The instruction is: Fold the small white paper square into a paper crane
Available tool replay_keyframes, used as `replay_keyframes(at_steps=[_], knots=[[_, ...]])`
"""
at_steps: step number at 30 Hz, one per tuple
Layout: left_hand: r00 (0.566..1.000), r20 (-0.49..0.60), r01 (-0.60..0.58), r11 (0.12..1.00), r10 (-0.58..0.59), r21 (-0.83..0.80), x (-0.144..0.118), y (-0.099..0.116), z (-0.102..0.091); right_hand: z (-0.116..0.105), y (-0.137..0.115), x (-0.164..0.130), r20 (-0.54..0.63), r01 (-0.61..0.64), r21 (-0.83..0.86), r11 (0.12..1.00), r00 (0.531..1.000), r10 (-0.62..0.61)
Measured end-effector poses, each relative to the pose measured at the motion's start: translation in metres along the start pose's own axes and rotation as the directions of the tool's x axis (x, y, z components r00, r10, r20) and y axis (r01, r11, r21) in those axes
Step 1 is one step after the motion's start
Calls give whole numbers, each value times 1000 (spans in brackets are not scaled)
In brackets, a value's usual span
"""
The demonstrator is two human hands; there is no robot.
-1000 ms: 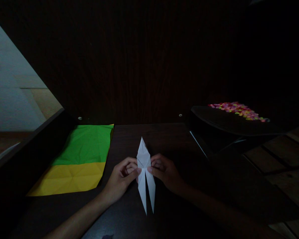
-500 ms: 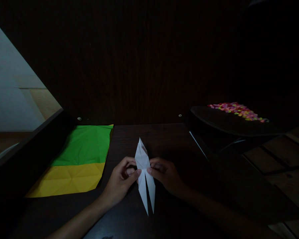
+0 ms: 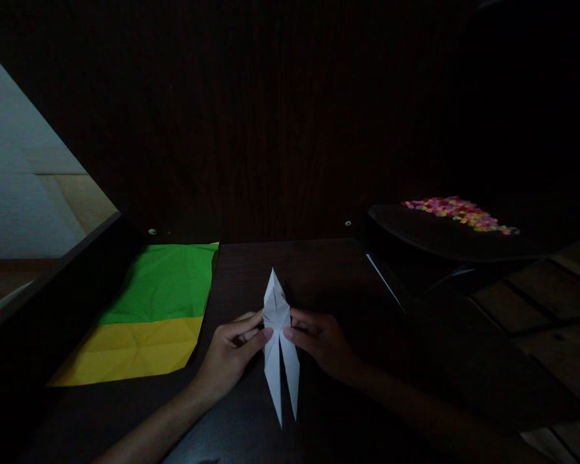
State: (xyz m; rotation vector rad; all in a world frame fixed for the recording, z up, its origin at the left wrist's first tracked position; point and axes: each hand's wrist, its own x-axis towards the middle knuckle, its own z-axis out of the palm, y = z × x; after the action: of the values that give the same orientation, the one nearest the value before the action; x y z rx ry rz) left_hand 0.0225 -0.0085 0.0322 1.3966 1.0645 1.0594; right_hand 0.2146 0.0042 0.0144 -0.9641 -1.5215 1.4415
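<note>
At frame centre, my left hand [image 3: 232,351] and right hand [image 3: 321,341] pinch the folded white paper [image 3: 280,345] from either side; its long axis runs toward me, both hands equally near.

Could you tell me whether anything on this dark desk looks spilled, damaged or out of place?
Nothing stands out. Both hands pinch the white folded paper model at its middle, left hand and right hand. The creased green and yellow paper sheets lie flat; the colourful small pieces sit in one patch.
</note>
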Motion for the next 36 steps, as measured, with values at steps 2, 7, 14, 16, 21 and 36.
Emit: replay_keyframes(at_steps=[2,7,14,16,21,36], knots=[[1000,4,-5,1000,5,6,0,3,0,-1,0,0,-8,27,-21,999,1000,-27],[999,-36,13,1000,-14,-27,-2,-2,0,-2,3,0,-75,10,-13,1000,997,-11],[997,-54,45,994,-51,-103,-2,-11,1,0,9,1,-117,-33,61,998,992,40],[997,-60,39,991,-46,-127,-2,-10,2,1,9,1,-121,-29,74,997,992,38],[999,-14,38,980,-41,-196,-3,-8,4,1,8,-1,-68,-38,121,992,997,46],[1000,3,14,988,-14,-155,-4,-8,2,1,1,-1,-10,-50,132,990,999,52]])
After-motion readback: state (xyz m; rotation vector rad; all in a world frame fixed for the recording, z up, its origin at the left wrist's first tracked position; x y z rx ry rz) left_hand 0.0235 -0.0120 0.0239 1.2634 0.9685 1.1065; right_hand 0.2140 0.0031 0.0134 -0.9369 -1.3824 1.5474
